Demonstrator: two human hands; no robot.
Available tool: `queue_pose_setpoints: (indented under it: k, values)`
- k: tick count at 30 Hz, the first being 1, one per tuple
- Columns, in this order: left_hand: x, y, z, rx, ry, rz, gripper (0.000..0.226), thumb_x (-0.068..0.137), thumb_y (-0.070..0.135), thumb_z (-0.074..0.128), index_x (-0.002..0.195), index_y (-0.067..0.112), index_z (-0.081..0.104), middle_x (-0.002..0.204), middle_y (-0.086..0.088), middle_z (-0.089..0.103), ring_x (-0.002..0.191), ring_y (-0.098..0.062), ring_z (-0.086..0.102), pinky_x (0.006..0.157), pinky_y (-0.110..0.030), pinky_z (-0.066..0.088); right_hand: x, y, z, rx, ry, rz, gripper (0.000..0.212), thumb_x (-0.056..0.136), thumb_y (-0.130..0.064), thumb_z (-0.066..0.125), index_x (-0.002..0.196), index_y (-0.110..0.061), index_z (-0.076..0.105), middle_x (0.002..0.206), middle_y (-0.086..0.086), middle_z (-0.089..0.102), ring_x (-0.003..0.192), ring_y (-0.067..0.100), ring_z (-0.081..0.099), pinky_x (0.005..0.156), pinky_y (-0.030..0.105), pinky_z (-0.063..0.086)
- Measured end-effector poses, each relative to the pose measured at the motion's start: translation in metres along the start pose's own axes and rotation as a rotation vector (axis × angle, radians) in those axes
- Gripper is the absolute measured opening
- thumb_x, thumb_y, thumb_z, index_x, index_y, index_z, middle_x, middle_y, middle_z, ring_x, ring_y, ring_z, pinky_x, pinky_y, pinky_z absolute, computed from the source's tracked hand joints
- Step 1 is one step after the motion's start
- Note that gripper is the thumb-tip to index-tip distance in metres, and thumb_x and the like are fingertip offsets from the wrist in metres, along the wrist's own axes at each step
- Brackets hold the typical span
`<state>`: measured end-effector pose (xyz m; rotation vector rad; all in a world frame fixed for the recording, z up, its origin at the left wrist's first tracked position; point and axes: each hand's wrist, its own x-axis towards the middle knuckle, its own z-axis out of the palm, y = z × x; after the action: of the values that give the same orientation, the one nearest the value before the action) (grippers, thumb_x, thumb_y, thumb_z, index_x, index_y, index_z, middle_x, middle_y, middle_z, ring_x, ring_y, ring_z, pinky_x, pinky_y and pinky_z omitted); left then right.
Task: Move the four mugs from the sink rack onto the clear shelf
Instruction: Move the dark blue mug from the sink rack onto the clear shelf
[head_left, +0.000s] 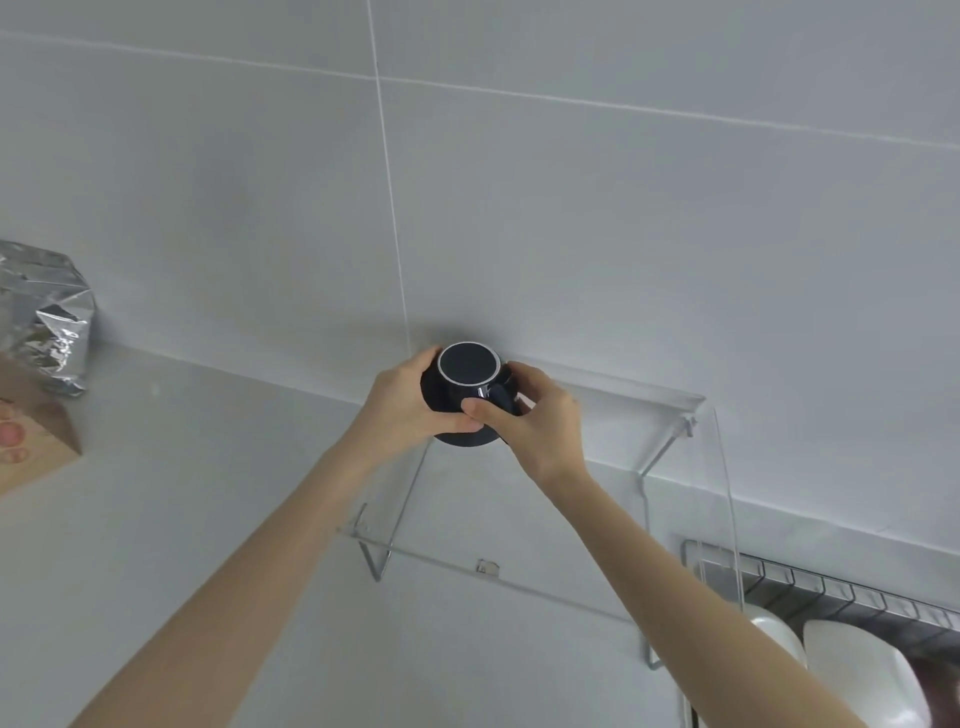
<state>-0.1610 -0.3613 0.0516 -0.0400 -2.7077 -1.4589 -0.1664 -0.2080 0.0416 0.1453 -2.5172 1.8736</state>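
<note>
A dark navy mug (466, 371) is held upside down, its pale-ringed base facing up, at the back left corner of the clear acrylic shelf (644, 410) against the tiled wall. My left hand (402, 410) wraps the mug's left side. My right hand (530, 415) grips its right side, around the handle. I cannot tell whether the mug's rim touches the shelf top. The wire sink rack (831, 587) shows at the lower right, with two white dishes (857, 670) standing in it; no other mug is in view.
A crumpled silver foil bag (44, 317) and a brown paper bag (31, 441) stand at the left on the white counter (182, 467). The rest of the shelf top to the right of the mug carries nothing.
</note>
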Motion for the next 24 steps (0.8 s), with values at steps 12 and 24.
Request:
queue_pose_setpoints:
  k: [12,24]
  values:
    - [0.007,-0.004,-0.001,0.040,-0.011,-0.006,0.052,0.056,0.022,0.083,0.100,0.018,0.056,0.089,0.008,0.066,0.077,0.003,0.056,0.064,-0.002,0.039,0.005,0.001,0.006,0.023,-0.030,-0.008,0.049,0.068,-0.028,0.076,0.112,-0.021,0.055,0.096,-0.013,0.060,0.090,0.002,0.056,0.073,0.003,0.042]
    - [-0.039,0.088,0.063,0.133,0.057,0.084,0.081,0.072,0.024,0.071,0.140,0.016,0.027,0.147,-0.004,0.037,0.134,-0.019,0.034,0.110,-0.026,0.025,-0.031,-0.016,-0.103,0.049,-0.023,0.040,0.049,0.086,-0.026,0.058,0.132,-0.017,0.044,0.130,0.002,0.054,0.119,0.009,0.049,0.099,0.022,0.037]
